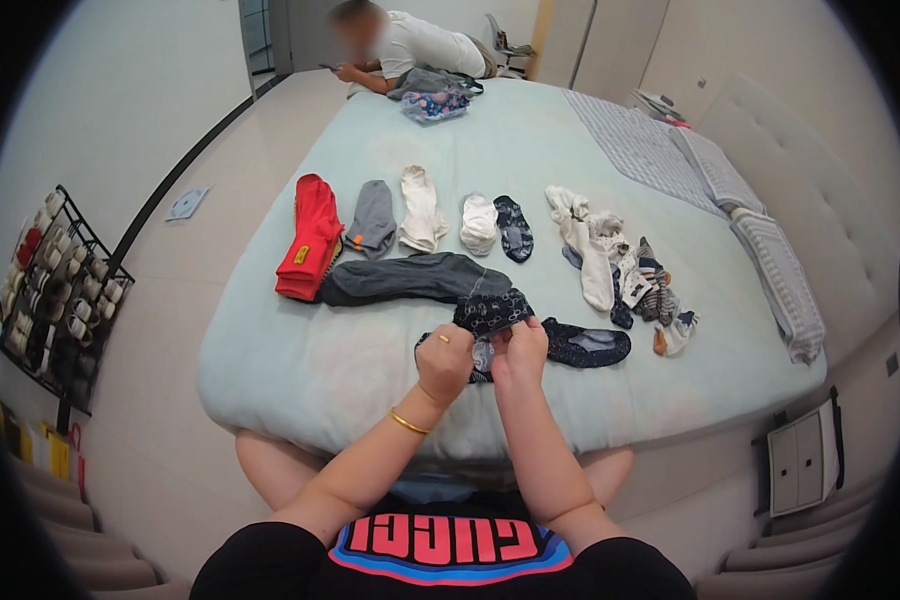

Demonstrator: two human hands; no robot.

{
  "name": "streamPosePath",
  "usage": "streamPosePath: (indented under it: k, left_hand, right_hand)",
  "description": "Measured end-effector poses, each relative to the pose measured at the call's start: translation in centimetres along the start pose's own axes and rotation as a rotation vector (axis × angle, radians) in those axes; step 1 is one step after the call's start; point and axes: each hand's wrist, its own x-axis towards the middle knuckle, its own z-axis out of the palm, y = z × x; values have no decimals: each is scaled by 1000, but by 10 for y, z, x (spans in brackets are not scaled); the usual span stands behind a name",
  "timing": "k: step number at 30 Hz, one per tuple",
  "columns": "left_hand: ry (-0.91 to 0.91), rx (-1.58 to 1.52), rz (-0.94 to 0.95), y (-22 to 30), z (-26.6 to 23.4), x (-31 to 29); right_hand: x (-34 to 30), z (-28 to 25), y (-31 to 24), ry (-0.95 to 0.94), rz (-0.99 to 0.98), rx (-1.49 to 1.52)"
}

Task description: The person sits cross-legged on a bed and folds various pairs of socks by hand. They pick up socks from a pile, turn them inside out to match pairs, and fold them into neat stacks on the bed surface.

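Note:
Both my hands are closed on a black patterned sock (490, 312), stretched between them near the bed's front edge. My left hand (445, 362) grips its left side; my right hand (520, 350) pinches the right side. Beneath them another dark sock (482, 358) is partly hidden. To the right lies a dark low-cut sock (590, 346). Just beyond my hands stretches a long dark grey sock (410, 279). In a row behind lie red socks (312, 235), a grey sock (373, 220), white socks (422, 210), short white socks (479, 224) and a dark patterned sock (513, 228).
A loose pile of mixed socks (610, 255) lies on the bed (390, 405) at right. Beyond are a plastic bag (435, 104) and a person (410, 50) lying with a phone. Folded bedding (780, 280) lines the right. A shoe rack (60, 295) stands at left.

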Motion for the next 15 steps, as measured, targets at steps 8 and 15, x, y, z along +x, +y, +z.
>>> streamPosePath:
  k: [8,15]
  left_hand:
    - [152,91,-181,-21,-10,31]
    - [-130,-120,-45,9,-7,0]
  right_hand:
    - [7,-14,-2,-388,285,91]
    - [2,-1,-20,-701,403,720]
